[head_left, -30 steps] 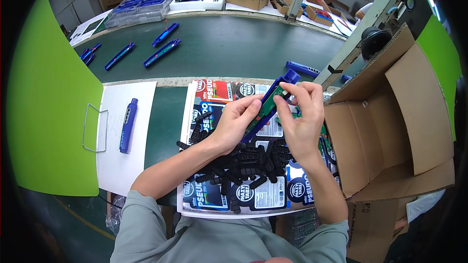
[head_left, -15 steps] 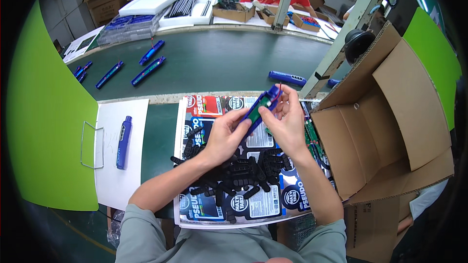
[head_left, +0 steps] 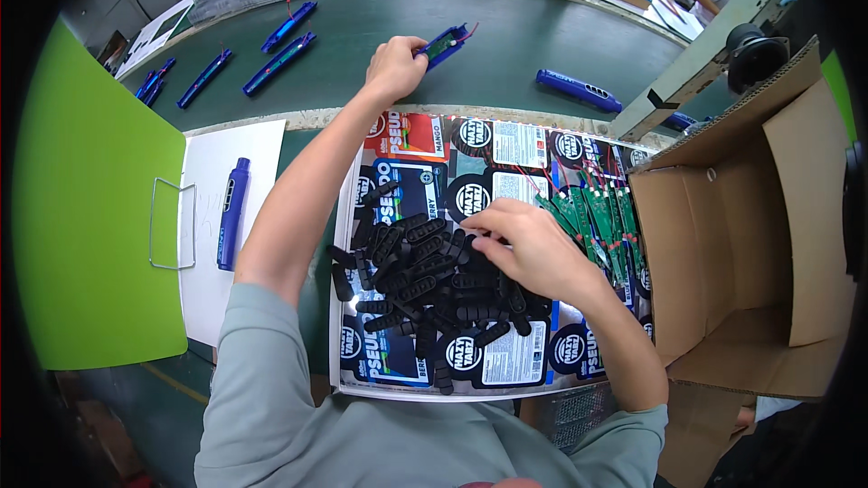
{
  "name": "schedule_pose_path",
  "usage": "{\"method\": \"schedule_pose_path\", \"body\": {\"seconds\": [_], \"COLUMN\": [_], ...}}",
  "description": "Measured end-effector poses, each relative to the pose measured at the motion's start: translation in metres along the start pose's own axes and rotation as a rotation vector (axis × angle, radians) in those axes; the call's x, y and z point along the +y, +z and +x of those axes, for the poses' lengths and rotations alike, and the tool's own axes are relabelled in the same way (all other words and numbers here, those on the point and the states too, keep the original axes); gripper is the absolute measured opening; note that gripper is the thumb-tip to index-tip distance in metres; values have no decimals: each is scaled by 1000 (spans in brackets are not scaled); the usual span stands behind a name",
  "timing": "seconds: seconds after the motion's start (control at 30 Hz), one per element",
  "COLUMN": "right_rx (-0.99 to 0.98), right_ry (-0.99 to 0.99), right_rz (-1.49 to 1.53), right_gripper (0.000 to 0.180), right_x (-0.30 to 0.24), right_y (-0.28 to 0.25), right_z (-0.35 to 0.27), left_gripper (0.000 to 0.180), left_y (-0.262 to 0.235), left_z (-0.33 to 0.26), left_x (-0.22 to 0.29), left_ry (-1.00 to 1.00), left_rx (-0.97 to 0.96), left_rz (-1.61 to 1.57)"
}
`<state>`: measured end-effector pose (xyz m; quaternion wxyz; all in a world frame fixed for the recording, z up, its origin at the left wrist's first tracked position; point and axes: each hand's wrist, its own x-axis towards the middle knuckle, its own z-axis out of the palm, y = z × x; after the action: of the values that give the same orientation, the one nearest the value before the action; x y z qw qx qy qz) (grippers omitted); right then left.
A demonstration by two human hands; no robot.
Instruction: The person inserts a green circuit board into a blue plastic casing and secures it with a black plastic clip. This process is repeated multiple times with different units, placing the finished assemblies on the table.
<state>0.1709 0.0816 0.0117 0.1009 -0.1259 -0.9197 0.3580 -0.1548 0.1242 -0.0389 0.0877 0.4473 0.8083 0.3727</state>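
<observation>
My left hand (head_left: 398, 69) is stretched over the green work surface, its fingers closed on the near end of a blue plastic half-shell (head_left: 444, 47). A green circuit board lies inside that shell, and a red wire sticks out at its far end. My right hand (head_left: 520, 239) hovers at the upper right edge of a pile of black rubber button strips (head_left: 434, 276). Its thumb and index finger are bent and slightly apart; their tips are close to the strips. Whether they touch one is hard to see.
Green circuit boards (head_left: 597, 217) with red wires lie right of the pile, beside an open cardboard box (head_left: 714, 262). Several blue shells (head_left: 278, 63) rest on the green surface (head_left: 362, 27). A closed blue casing (head_left: 579, 89) lies at right, another (head_left: 233, 214) on white paper. A post (head_left: 714, 45) stands at right.
Both hands held the blue shell over the printed sheet. My left hand has carried it forward and left over the green surface; my right hand has let go and dropped back to the black strips.
</observation>
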Motion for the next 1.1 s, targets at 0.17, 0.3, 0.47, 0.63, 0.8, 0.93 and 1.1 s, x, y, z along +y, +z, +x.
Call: {"method": "schedule_pose_path", "body": {"seconds": [0.17, 0.3, 0.47, 0.63, 0.8, 0.93, 1.1], "right_rx": [-124, -188, -166, -94, -20, 94, 429], "right_ry": [-68, -52, -32, 45, 12, -9, 210], "right_rz": [15, -18, -114, -39, 151, 252, 487], "right_gripper": [19, 21, 23, 17, 18, 19, 28], "right_x": [-4, -7, -8, -10, -5, 1, 25], "right_y": [0, 5, 8, -11, -27, -34, -42], "right_z": [13, 13, 11, 5, -4, -16, -22], "left_gripper": [32, 29, 29, 30, 37, 34, 34], "left_y": [7, 11, 8, 22, 119, 153, 122], "left_z": [20, 27, 44, 41, 19, 15, 16], "left_x": [-7, -22, -37, 14, 108, 130, 114], "left_ry": [31, 162, 227, 538, 884, 804, 597], "left_rx": [-10, 67, 97, 259, 30, -228, -212], "left_rz": [254, 343, 499, 449, 196, 253, 37]}}
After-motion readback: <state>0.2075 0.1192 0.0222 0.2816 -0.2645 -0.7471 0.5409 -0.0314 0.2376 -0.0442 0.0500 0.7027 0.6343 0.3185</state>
